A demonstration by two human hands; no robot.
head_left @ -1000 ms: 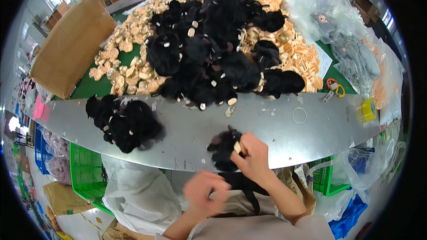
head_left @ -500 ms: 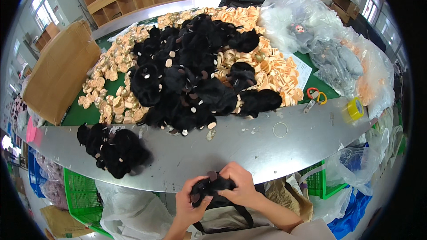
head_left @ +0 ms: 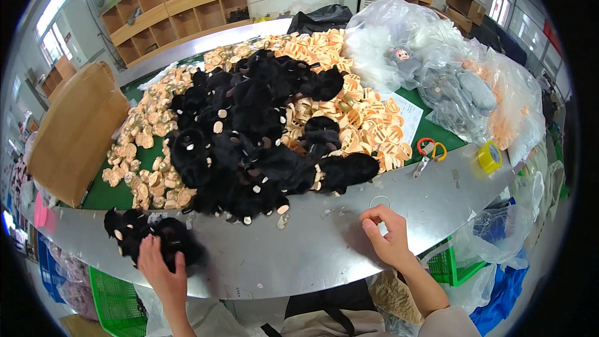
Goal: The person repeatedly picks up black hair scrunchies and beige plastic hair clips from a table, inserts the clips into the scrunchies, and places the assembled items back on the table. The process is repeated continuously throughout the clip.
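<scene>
My left hand (head_left: 163, 269) reaches to the small heap of black plush toys (head_left: 178, 237) at the left of the steel table edge. Its fingers are spread and rest on the fur of the nearest toy. My right hand (head_left: 388, 237) hovers over the metal to the right of the middle, fingers half curled, with a gap between thumb and forefinger and nothing seen in it. Just beyond it lies a thin pale ring (head_left: 380, 201). A large pile of black plush toys (head_left: 249, 143), with beige and brown patches, covers the middle of the table.
Peach plastic pieces (head_left: 374, 131) and gold-toned ones (head_left: 150, 143) surround the big pile. Scissors (head_left: 426, 157) and yellow tape (head_left: 490, 157) lie at right, before clear plastic bags (head_left: 405, 31). A cardboard sheet (head_left: 75, 137) stands at left; green baskets (head_left: 115, 299) sit below the edge.
Both hands were together on one black plush toy near my body. They have parted: the left went left to the small heap, the right up and right, without a toy. The view shifted slightly.
</scene>
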